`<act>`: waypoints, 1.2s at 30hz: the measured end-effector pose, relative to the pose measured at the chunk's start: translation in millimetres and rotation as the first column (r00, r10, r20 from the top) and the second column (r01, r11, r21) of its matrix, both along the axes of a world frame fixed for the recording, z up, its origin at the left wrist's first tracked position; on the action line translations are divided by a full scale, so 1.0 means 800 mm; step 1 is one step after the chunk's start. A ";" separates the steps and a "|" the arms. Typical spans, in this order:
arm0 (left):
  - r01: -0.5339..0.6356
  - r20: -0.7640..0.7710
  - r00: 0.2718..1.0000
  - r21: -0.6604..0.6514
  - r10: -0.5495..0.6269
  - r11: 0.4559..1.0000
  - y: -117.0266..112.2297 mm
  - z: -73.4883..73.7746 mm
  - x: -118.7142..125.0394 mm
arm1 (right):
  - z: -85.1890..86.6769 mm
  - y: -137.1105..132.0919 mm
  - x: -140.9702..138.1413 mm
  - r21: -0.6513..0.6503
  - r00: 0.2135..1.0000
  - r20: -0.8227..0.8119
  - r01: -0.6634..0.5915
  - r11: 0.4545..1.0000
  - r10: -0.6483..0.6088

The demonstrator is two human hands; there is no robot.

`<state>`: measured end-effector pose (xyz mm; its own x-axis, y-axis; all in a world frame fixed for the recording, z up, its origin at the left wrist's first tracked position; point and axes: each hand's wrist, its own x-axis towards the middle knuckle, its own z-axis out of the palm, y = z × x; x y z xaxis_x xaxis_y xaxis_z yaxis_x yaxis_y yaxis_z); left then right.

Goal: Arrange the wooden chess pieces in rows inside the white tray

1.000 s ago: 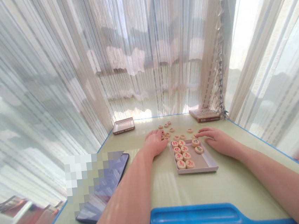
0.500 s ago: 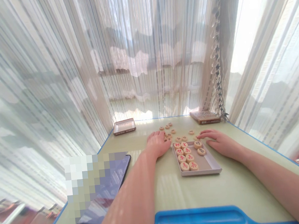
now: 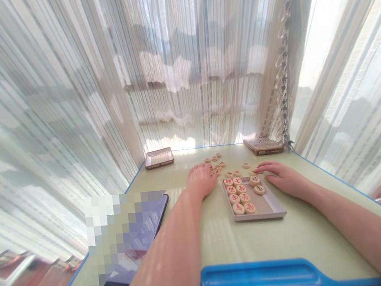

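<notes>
A shallow open box (image 3: 266, 202) lies on the table, with several red-marked Chinese chess pieces (image 3: 244, 197) in two columns along its left side. Two dark-marked pieces (image 3: 259, 190) sit at its upper right. My left hand (image 3: 202, 178) rests left of the box, fingers spread beside a cluster of loose pieces (image 3: 217, 168); part of the cluster is hidden by the fingers. To the right of the box, my right hand (image 3: 283, 178) has its fingers stretched out, its fingertips at a loose chess piece (image 3: 253, 172) beyond the box's far edge.
A tablet-like device (image 3: 142, 242) lies at the left, partly blurred out. At the far left stands an empty box lid (image 3: 159, 158), and at the far right a flat printed box (image 3: 264, 146). The table has a blue rim with a molded tray (image 3: 260, 278) in front. Curtains hang behind.
The whole view has shifted slightly, with the table now a little higher and further right. Both hands stay in nearly the same places, and the pieces in the box look unchanged.
</notes>
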<state>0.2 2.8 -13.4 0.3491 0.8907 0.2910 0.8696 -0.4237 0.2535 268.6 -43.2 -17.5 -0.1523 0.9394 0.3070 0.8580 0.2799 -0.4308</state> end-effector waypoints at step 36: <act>-0.028 0.045 0.999 0.092 0.024 0.995 0.007 -0.004 0.000 | 0.004 -0.004 -0.007 0.033 0.999 0.042 -0.017 0.999 0.015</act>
